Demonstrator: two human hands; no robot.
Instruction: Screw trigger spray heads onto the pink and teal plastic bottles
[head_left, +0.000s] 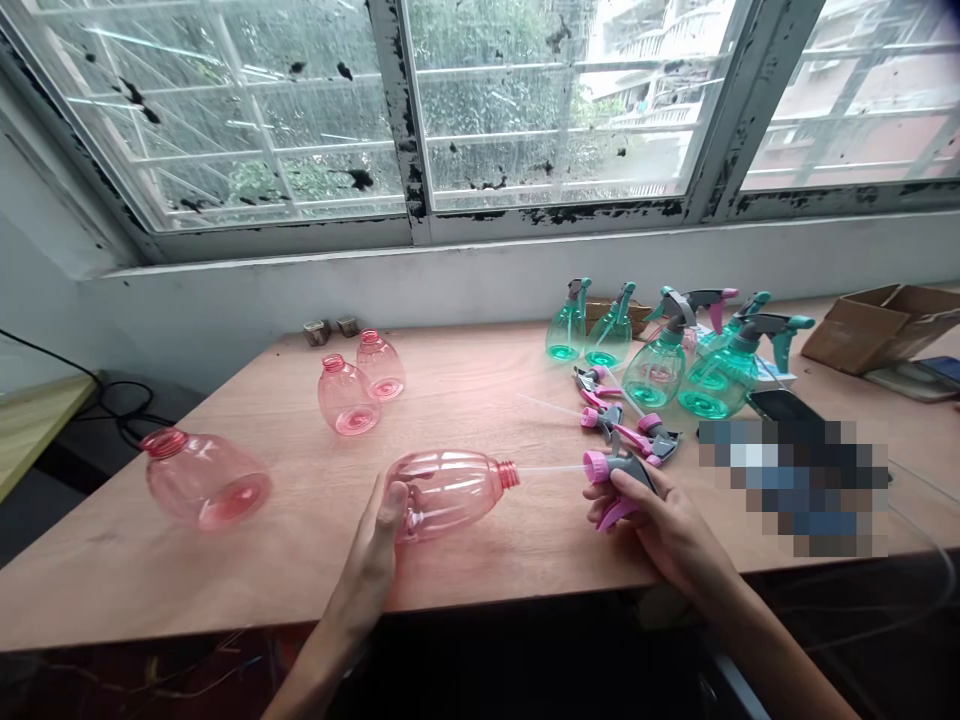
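My left hand [381,530] is closed around the base of a clear pink bottle [450,492], held on its side with the threaded neck pointing right. In my right hand [649,515] is a grey and pink spray trigger head [616,470], its pink collar facing the bottle. A thin clear dip tube [551,469] runs left from the collar, and its end reaches the bottle's mouth. The collar and the neck are apart. Just behind my right hand lie several more pink and grey trigger heads [600,418] on the table.
Upright pink bottles without heads [206,480] stand at the left of the wooden table [292,570]. Several green spray bottles [652,370] stand at the back right, near a phone [784,408] and an open cardboard box [881,330]. Windows line the wall behind.
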